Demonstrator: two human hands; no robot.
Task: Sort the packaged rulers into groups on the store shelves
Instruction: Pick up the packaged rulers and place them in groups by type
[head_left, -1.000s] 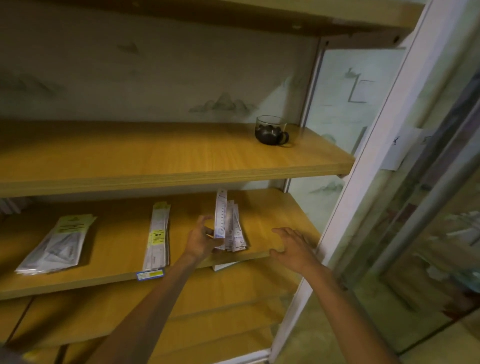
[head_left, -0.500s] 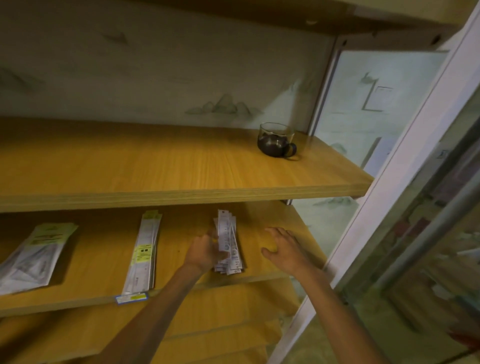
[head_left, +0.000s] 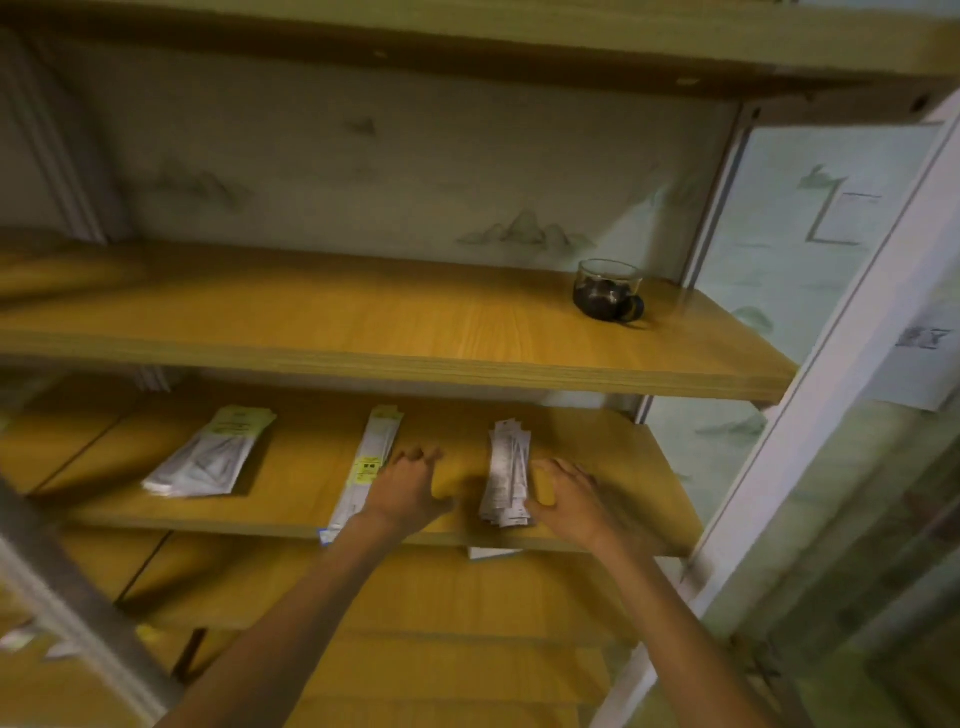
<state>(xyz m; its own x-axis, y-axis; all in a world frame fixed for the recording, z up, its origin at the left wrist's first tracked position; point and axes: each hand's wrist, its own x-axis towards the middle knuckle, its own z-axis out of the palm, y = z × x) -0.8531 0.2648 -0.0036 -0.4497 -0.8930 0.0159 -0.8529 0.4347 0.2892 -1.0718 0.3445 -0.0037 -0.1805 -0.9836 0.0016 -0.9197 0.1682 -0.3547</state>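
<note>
Head view, wooden store shelving. Three groups of packaged rulers lie on the lower shelf, mid-frame.

Group 1: stack of wide packs with green-yellow header cards, left of centre, lying flat and angled toward the upper right. Well apart from the hands.

Group 2: stack of long narrow packs, just left of centre, running from the shelf's front edge toward the back. Yellow label near its middle; a blue-and-white tag at its near end overhangs the shelf edge.

Group 3: stack of short white packs, right of centre, slightly fanned, near end close to the shelf's front edge.

Left hand: palm down on the shelf between groups 2 and 3, fingers extended forward and a little spread, holding nothing. Its left side lies just beside or over the edge of group 2; contact cannot be confirmed. Thumb points toward group 3, with a gap.

Right hand: palm down, fingers relaxed and spread, just right of group 3. Thumb side is at the stack's right edge, apparently touching; motion blur prevents certainty. Nothing gripped.

Upper shelf: a glass cup with dark contents and a handle, upper right of the frame, upright.

A white paper corner shows under the lower shelf's front edge, below group 3.
</note>
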